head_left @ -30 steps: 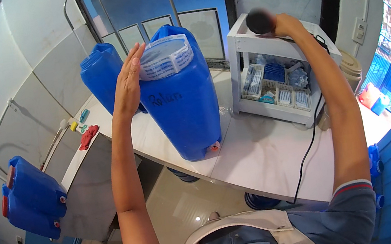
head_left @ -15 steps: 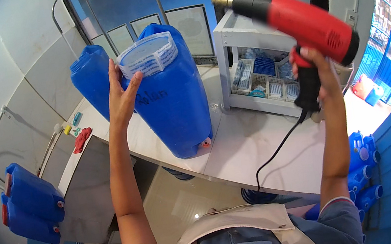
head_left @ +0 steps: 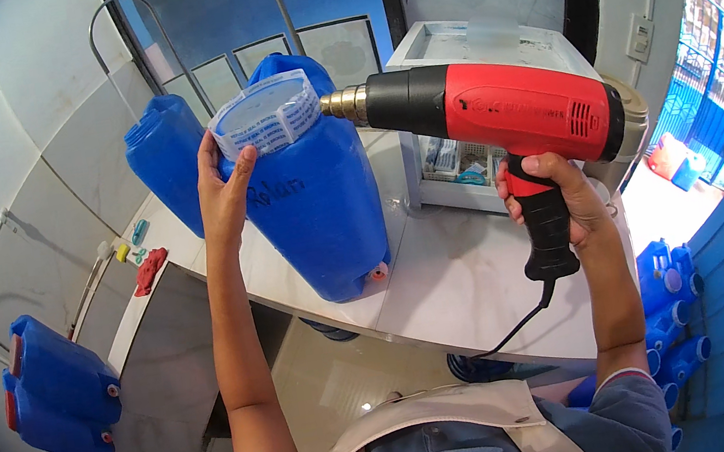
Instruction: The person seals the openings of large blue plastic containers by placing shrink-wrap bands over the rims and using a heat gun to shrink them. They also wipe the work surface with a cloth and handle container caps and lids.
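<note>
A tall blue water jug (head_left: 313,205) stands on the counter, with a white printed shrink seal band (head_left: 274,130) loosely round its capped neck. My left hand (head_left: 223,173) grips the near left side of the band, thumb in front and fingers round the side. In my right hand (head_left: 561,193) is a red and black heat gun (head_left: 502,104), held by its black handle. Its metal nozzle points left, at or very close to the band's right side. A black cord hangs from the handle.
Another blue jug (head_left: 167,156) stands behind on the left, under a curved metal pipe (head_left: 134,1). A white shelf cart (head_left: 457,180) with small baskets is behind the heat gun. A red cloth (head_left: 150,270) lies on the left ledge. More blue jugs (head_left: 61,388) sit lower left, others at right.
My right hand has brought the heat gun down and left; its nozzle has gone from high above the cart to the band's right side. My left hand stays at the band.
</note>
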Available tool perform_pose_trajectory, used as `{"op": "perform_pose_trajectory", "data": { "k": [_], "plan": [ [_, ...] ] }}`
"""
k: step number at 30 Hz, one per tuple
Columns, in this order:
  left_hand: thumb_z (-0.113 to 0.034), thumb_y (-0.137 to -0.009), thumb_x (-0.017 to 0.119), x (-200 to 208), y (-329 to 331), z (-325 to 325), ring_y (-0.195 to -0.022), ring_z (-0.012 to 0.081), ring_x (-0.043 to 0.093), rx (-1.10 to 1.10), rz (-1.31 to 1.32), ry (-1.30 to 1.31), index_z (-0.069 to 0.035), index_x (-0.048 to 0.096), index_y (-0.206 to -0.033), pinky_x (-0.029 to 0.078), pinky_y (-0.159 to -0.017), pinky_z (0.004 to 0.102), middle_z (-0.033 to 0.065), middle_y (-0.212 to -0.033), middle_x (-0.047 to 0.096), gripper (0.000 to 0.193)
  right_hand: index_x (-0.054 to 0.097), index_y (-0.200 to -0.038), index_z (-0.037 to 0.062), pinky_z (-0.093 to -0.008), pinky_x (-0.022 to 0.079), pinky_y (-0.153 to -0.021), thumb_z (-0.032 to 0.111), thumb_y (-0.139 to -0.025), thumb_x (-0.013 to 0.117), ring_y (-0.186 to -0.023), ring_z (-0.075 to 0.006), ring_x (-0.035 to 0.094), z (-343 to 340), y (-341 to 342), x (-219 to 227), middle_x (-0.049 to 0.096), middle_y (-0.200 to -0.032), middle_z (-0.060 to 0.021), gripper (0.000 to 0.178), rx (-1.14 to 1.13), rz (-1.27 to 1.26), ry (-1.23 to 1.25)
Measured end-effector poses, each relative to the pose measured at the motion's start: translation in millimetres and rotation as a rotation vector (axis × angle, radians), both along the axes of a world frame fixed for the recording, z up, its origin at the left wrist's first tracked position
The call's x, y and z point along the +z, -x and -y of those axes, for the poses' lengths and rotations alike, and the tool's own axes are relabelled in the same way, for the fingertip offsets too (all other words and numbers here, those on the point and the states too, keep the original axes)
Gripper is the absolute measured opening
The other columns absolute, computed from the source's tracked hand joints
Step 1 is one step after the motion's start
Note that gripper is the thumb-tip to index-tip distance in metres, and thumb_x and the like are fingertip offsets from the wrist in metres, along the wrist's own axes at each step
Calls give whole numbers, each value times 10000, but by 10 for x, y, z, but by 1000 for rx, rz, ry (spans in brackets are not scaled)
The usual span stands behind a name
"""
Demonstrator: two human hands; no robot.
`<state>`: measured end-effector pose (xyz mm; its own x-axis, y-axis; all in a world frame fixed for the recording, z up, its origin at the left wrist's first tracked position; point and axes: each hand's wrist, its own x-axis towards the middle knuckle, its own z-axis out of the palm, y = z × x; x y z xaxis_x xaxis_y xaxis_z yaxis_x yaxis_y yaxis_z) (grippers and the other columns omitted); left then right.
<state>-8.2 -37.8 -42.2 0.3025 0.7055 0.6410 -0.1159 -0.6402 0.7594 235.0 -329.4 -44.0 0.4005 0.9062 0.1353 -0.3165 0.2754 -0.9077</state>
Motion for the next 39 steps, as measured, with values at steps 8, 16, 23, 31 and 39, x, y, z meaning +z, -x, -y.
{"op": "perform_pose_trajectory", "data": {
  "k": [8,16,23,31,39],
  "plan": [
    [-381,-779,719,22,-15,46,-1235,288,412,-25,17,18,74,324,-1329,328,-1028,341,235,-1298,433,816,577,-893,-49,-250,527,-484,206,-779,626,-519,-152,599,-138,-107,250,608,-724,-128,284,19,-26,38],
    [-467,-710,752,-1,14,-2,-1237,321,408,-5,28,17,88,318,-1327,324,-1030,364,262,-1287,432,937,553,-899,-42,-237,535,-453,231,-767,653,-501,-143,597,-363,-131,743,604,-719,-126,319,24,60,118],
    [-456,-726,741,-52,-32,-19,-1141,284,499,36,57,-63,93,370,-1294,393,-952,325,242,-1235,495,872,525,-919,-51,-234,532,-428,215,-770,664,-480,-136,590,-595,156,1171,603,-711,-130,335,-46,241,146],
    [-431,-752,719,-66,-19,16,-1139,335,508,53,-2,-91,75,384,-1301,397,-953,375,263,-1226,497,819,511,-945,-45,-222,520,-421,235,-756,685,-481,-128,591,-878,659,1499,603,-704,-127,380,-81,488,208],
    [-455,-755,699,-132,16,-36,-1228,386,401,75,-21,-128,67,363,-1324,301,-1023,437,275,-1257,467,843,526,-957,-24,-215,526,-447,271,-750,694,-504,-113,603,-725,1166,1672,611,-704,-113,398,-180,651,281]
  ]
}}
